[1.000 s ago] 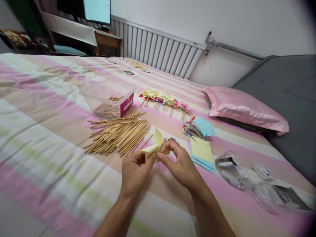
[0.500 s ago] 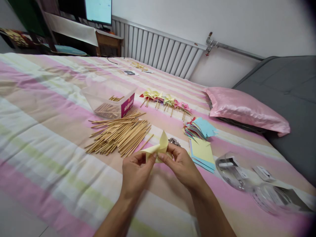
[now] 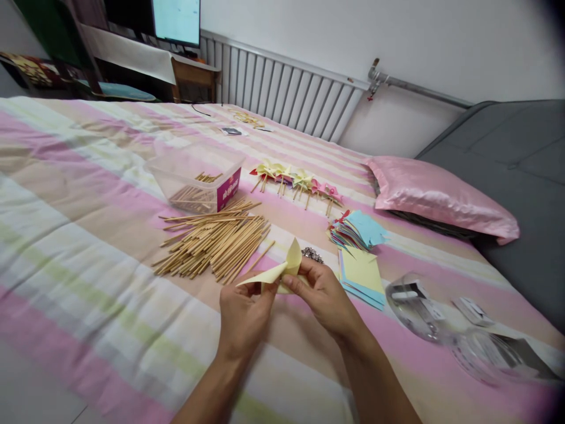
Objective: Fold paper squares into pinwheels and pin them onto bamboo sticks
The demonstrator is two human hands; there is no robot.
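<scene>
A pale yellow paper pinwheel (image 3: 293,259), its blades partly folded in, is held up between both hands above the bed. My left hand (image 3: 245,312) grips its left side with thumb and fingers, and one pointed blade sticks out over that hand. With thumb and fingers closed, my right hand (image 3: 324,294) pinches the paper near its centre and right side. Just behind the right hand lies a small heap of metallic pins (image 3: 312,254), partly hidden. Left of the hands spreads a pile of thin wooden sticks (image 3: 216,241).
A clear plastic box (image 3: 188,185) holds more sticks. Finished pinwheels (image 3: 282,172) lie in a row beyond. To the right are cut paper sheets (image 3: 364,228), yellow and blue squares (image 3: 362,272), clear round containers (image 3: 417,306) and a pink pillow (image 3: 441,197).
The left blade of the yellow paper has sprung outward and now points left over my left hand. My right hand has stayed almost still.
</scene>
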